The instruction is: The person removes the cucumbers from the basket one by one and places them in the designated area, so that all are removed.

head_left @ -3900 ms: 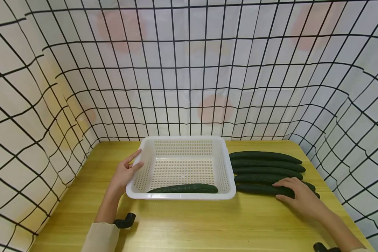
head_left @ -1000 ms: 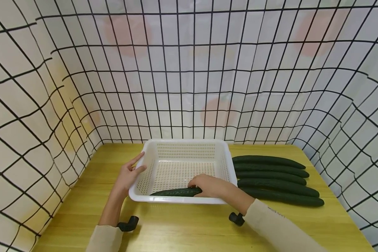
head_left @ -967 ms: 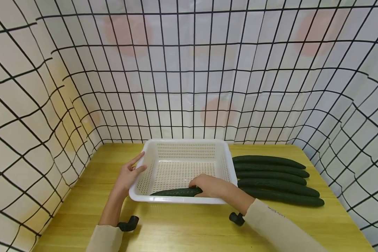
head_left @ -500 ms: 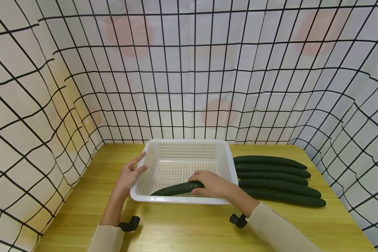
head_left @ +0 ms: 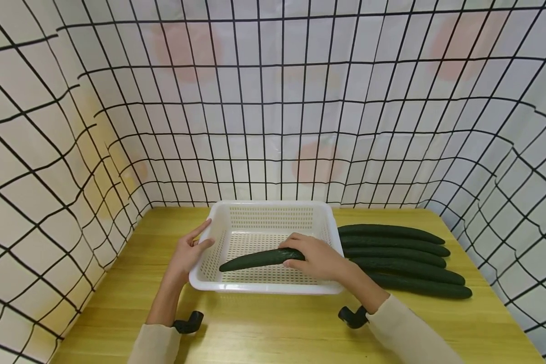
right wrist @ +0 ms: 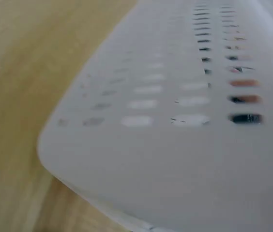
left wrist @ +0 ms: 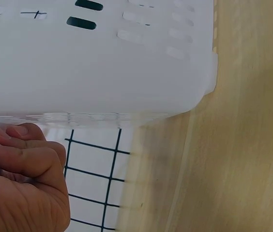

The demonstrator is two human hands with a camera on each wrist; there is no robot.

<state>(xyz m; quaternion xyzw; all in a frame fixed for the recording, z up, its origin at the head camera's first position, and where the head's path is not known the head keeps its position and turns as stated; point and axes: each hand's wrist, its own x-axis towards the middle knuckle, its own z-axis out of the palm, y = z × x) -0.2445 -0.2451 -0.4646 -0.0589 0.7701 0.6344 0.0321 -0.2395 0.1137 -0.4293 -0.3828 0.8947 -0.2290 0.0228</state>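
Observation:
Near the middle of the table sits a white plastic basket (head_left: 264, 288) with slotted walls. My left hand (head_left: 186, 255) grips its left rim; in the left wrist view the curled fingers of that hand (left wrist: 25, 179) are at the rim. My right hand (head_left: 316, 258) holds a dark green cucumber (head_left: 255, 259) by its right end, inside or just above the basket. The cucumber slants, its free left end lower. In the right wrist view the basket's outer wall (right wrist: 127, 164) hides the hand, and dark green shows through a slot.
Several more cucumbers (head_left: 405, 263) lie side by side on the wooden table (head_left: 264, 333), right of the basket. A white backdrop with a black grid (head_left: 277, 101) encloses the back and both sides. Black devices (head_left: 352, 317) are worn at both wrists.
My right hand went from the row of cucumbers into the basket and took the cucumber lying there. It has raised that cucumber off the near wall. The left hand stays on the rim.

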